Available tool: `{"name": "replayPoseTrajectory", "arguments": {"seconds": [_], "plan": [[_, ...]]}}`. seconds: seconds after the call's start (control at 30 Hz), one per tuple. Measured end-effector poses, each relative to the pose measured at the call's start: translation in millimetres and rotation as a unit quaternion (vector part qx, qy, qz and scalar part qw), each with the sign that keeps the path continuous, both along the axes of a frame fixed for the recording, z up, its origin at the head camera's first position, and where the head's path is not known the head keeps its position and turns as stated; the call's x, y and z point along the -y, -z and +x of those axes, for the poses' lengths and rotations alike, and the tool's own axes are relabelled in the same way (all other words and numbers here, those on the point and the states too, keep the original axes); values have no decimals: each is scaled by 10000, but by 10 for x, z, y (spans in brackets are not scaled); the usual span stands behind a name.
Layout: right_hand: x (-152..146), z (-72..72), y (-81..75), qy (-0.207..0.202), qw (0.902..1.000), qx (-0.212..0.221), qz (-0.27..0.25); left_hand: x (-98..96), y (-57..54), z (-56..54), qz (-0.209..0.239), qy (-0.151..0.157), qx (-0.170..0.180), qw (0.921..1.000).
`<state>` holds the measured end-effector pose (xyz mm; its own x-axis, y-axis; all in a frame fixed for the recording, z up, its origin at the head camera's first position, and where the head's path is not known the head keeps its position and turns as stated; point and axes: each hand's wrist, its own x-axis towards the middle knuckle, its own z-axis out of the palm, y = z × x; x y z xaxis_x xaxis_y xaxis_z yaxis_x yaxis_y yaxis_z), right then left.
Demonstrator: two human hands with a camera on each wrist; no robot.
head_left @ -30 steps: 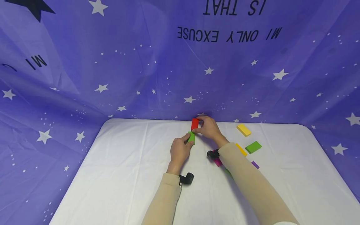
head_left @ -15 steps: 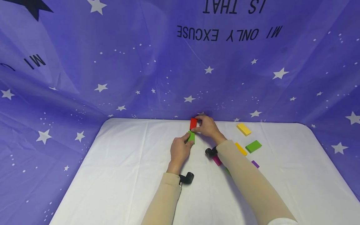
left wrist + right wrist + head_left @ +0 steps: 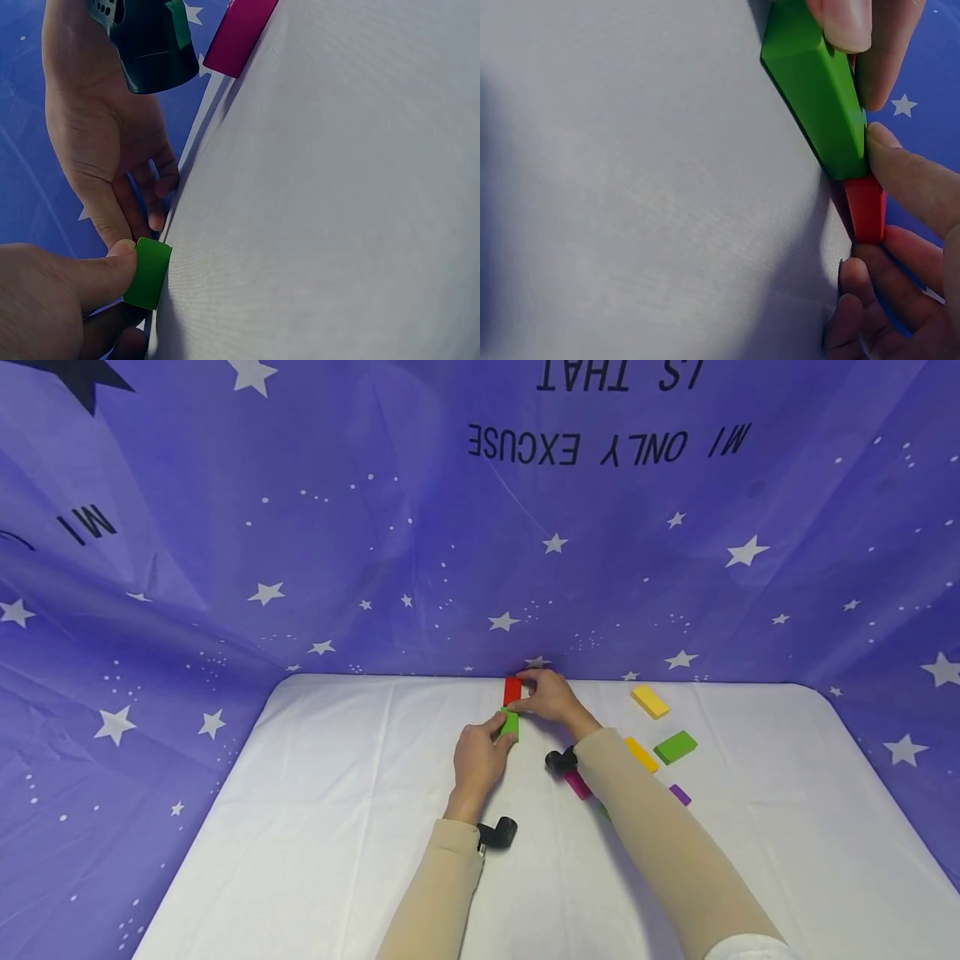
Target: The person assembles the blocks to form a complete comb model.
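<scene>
In the head view a red block and a green block lie end to end near the table's back edge. My left hand pinches the green block between thumb and fingers from its left side. My right hand holds the red block by its ends, from the right. Seen from the right wrist, the green block touches the end of the red block. The left wrist view shows the thumb on the green block; the red one is hidden there.
Right of the hands lie a yellow block, a green block, an orange-yellow block and a purple block. A magenta block and another green piece are partly covered by the right forearm. A purple star-printed cloth rises behind the table.
My right hand has shifted slightly left with the red block, bringing it into line with the green block. The left hand has stayed almost still on the green block.
</scene>
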<state>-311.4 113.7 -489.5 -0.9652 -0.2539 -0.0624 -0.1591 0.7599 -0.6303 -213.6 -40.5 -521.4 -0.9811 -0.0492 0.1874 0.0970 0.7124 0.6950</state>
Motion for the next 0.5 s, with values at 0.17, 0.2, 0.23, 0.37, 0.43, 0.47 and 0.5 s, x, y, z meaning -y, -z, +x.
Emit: {"name": "replayPoseTrajectory", "arguments": {"seconds": [0.17, 0.2, 0.23, 0.37, 0.43, 0.47, 0.5], "plan": [[-15, -12, -19, -157, 9998, 87, 35, 0, -11, -7, -1, 7, 8, 10000], [-20, -11, -23, -192, 9998, 67, 7, 0, -13, -6, -4, 4, -1, 10000], [-25, -10, -24, -211, 9998, 46, -48, 0, -13, -6, -12, -5, 11, 10000], [-54, -7, -9, -196, 9991, -98, -365, -1, -14, -2, -19, -29, 40, 10000], [-64, -4, -4, -126, 9989, -71, -442, -2, -16, 0, -22, -36, 68, 10000], [-66, -5, 1, -91, 9989, -41, -462, -3, -16, 1, -21, -36, 64, 10000], [-65, -9, 8, -63, 9989, -24, -457, -4, -16, 1, -22, -34, 60, 10000]]}}
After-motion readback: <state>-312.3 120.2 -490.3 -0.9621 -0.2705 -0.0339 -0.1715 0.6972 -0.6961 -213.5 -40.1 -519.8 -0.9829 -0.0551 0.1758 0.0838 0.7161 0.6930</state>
